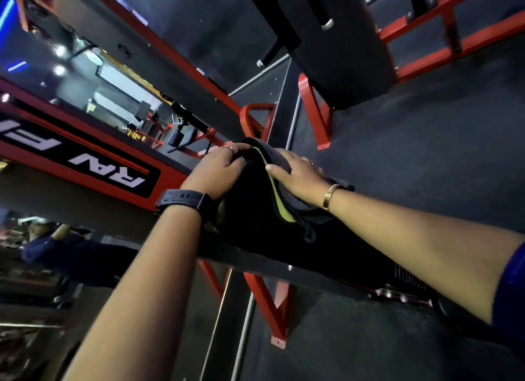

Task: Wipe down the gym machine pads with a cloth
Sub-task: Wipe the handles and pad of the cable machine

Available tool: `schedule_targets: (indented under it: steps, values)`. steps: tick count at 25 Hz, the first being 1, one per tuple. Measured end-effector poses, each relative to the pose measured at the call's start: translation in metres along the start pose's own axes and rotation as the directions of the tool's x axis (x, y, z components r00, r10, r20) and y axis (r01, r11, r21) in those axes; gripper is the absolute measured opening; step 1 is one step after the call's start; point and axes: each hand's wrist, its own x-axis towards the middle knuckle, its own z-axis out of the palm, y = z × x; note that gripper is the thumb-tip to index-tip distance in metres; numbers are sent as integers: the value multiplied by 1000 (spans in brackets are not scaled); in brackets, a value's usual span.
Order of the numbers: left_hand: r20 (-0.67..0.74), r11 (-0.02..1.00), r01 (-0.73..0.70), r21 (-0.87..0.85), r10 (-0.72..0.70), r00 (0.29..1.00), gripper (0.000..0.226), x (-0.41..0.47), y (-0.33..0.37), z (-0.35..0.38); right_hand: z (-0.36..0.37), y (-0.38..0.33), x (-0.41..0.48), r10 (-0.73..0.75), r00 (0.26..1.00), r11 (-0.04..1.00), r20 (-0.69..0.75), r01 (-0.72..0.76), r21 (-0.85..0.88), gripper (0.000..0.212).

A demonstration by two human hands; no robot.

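Black bunched cloth (255,207) (yellow-edged): left hand (218,171) grips, right hand (299,177) presses.

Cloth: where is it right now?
Head view, centre: the dark cloth with a yellow-green edge lies over the black pad, the left hand gripping its left side, the right hand resting on its right.

A gym: red steel machine frames (325,125) and a black padded seat (341,53) beyond the right hand (298,173), over dark rubber flooring (426,153).
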Motion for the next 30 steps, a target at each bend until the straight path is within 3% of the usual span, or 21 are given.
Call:
schedule_targets:
  steps: [2, 6, 9, 12, 16, 19, 21, 23, 26, 28, 30]
  values:
    - [64, 991, -88, 104, 82, 995, 36, 9, 1, 0, 4, 32, -7, 51, 999, 999, -8, -51, 8, 51]
    - [166, 954, -207, 217, 173, 971, 34, 19, 8, -4, 12, 119, -40, 330, 944, 944, -26, -330, 0, 61]
    - [293, 839, -356, 412, 247, 923, 37, 27, 17, 0, 20, 142, -55, 457, 886, 890, -79, -455, 34, 62]
    - [413, 611, -490, 622, 275, 868, 44, 29, 36, 16, 21, 108, -38, 362, 924, 932, -122, -356, 70, 58]
    - [427, 473, -519, 712, 295, 855, 46, 29, 45, 30, 21, 73, -32, 200, 969, 978, -146, -188, 92, 70]
    - [431, 455, -530, 715, 310, 848, 46, 30, 42, 30, 25, 111, -53, 305, 938, 952, -164, -302, 44, 68]
    - [439, 467, -544, 697, 322, 839, 45, 30, 42, 30, 27, 139, -72, 474, 869, 881, -143, -470, 62, 69]
    - [430, 484, -545, 685, 336, 838, 43, 30, 43, 29, 28, 143, -76, 557, 823, 830, -113, -544, 127, 63]
    - [433, 502, -538, 677, 320, 843, 42, 32, 42, 29, 26, 110, -52, 438, 895, 887, -86, -415, 205, 58]
    - [422, 511, -523, 683, 308, 853, 42, 34, 41, 28, 26, 84, -39, 314, 948, 940, -58, -302, 156, 56]
    - [422, 510, -525, 681, 314, 851, 43, 33, 43, 29, 21, 80, -40, 281, 958, 956, -55, -275, 99, 57]
